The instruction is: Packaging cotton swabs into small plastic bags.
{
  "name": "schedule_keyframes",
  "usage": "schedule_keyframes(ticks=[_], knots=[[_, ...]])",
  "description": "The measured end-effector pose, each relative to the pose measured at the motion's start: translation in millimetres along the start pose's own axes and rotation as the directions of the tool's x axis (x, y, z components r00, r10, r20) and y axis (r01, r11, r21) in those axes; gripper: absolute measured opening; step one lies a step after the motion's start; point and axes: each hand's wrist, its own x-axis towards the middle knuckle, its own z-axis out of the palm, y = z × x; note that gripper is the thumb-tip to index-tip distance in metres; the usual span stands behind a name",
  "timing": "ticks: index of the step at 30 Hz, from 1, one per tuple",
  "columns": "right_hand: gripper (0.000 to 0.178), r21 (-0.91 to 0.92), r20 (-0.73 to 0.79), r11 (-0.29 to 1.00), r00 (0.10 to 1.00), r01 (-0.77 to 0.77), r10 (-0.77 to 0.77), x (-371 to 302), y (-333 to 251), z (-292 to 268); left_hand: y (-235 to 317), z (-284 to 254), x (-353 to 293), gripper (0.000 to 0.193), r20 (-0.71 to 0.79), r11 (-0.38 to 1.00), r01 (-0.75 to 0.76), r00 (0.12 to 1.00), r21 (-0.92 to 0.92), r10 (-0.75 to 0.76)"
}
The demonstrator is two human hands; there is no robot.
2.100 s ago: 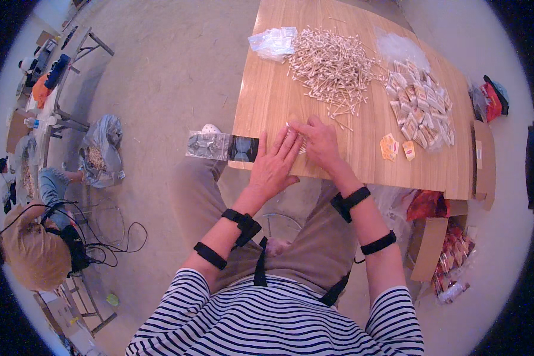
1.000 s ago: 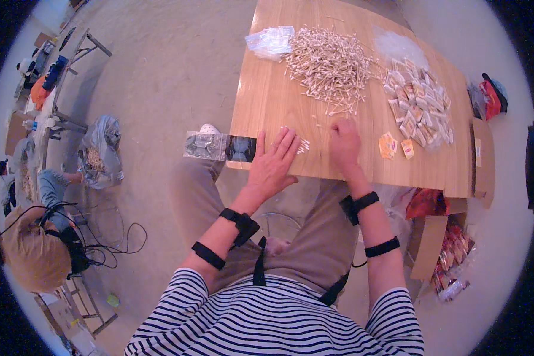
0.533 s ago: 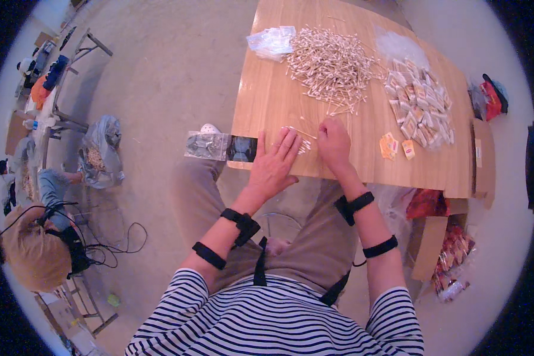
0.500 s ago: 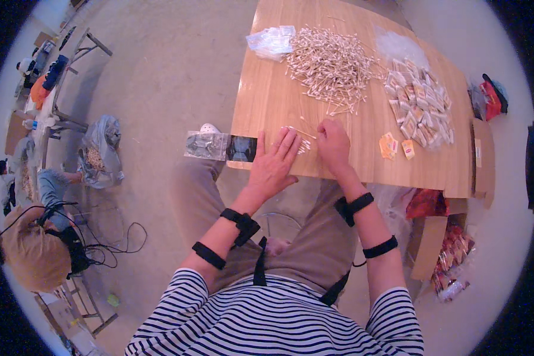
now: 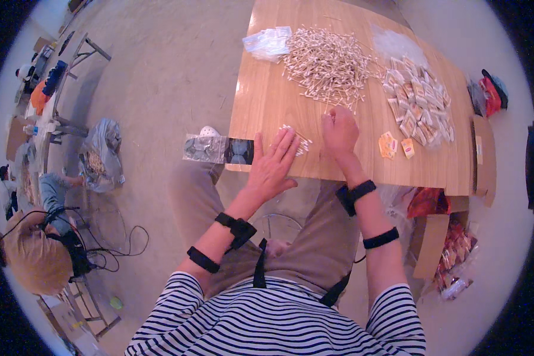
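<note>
We cannot count the slim, white-tipped cotton swabs [image 5: 303, 144] partly hidden by the flat, bare left hand [image 5: 272, 163], nor tell whether the curled, bare right hand [image 5: 342, 132] pinches any. Our view's top edge crops the light-brown wooden table [image 5: 261, 107].

Head fisheye, downward onto hands [image 5: 273, 164]

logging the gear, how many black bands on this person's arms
4: a left wrist band, a left elbow-side band, a right wrist band and a right elbow-side band. The striped sleeves could hide more.
</note>
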Motion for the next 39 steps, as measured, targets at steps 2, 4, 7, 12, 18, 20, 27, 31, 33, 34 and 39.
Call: schedule_keyframes(ticks=[2,4,7,12,18,20,27,31,33,34,39], knots=[[0.023,-0.033,-0.021,0.998,0.998,-0.055,0.055,12,2,-1,-2,-2,0,0.118,-0.004,1.000,-0.022,1.000,-0.005,0.022],[0.028,-0.116,0.026,0.993,0.999,-0.029,0.032,19,4,-1,-3,-5,4,0.120,-0.010,0.999,-0.043,0.999,-0.013,0.043],[0.026,-0.134,0.139,0.991,0.989,-0.026,0.045,24,3,5,-7,-8,12,0.124,0.039,0.996,-0.080,0.996,-0.023,0.081],[0.020,-0.168,0.149,0.985,0.988,-0.024,0.050,11,12,22,-6,-3,14,0.125,0.035,0.997,-0.069,0.997,-0.029,0.070],[0.013,0.033,0.157,0.954,0.941,0.299,-0.301,-30,3,9,-1,3,6,0.123,0.024,0.999,-0.034,0.999,0.036,0.034],[0.012,0.102,0.196,0.953,0.933,0.285,-0.300,-28,4,5,-1,4,5,0.123,0.020,0.999,-0.032,0.999,0.035,0.031],[0.013,-0.014,-0.010,0.984,0.984,0.175,-0.175,11,8,3,2,-1,7,0.122,0.038,0.999,-0.020,0.999,0.032,0.018],[0.018,-0.161,0.145,0.960,0.967,0.230,-0.207,19,-1,11,1,2,5,0.121,0.034,0.999,-0.020,0.999,0.033,0.019],[0.016,-0.128,0.183,0.964,0.961,0.234,-0.209,8,-9,14,1,1,5,0.121,0.039,0.999,-0.020,0.999,0.039,0.018],[0.014,-0.096,0.218,0.967,0.953,0.234,-0.209,1,-12,14,1,1,5,0.121,0.040,0.999,-0.016,0.999,0.038,0.015],[0.014,0.090,0.233,0.943,0.914,0.321,-0.333,-25,-11,17,0,3,6,0.122,0.025,1.000,-0.024,0.999,0.015,0.024]])
